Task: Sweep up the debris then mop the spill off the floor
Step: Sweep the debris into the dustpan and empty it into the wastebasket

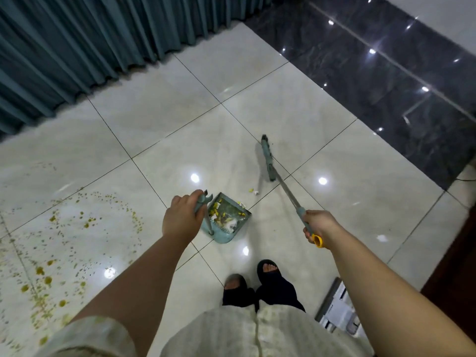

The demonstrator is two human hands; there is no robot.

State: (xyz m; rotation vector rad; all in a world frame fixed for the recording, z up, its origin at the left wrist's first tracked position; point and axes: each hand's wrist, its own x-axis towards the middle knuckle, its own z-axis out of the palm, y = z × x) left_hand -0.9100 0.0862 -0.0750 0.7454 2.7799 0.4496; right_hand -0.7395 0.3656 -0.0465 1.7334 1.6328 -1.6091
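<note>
Near the last scraps (253,191), left hand (180,220) grips the dustpan (222,237) handle steady; right hand (319,225) grasps the broom (267,157) to sweep them in

Ceiling-light glare on floor (257,112); edges distorted.

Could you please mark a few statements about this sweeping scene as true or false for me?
1. The left hand holds the dustpan by its handle. True.
2. The dustpan is empty. False: yellow and white scraps lie in it.
3. The right hand grips the broom by its handle. True.
4. The spill has been mopped away. False: yellow spatter covers the tiles at the left.
5. A few bits lie on the tiles between dustpan and broom head. True.
</note>
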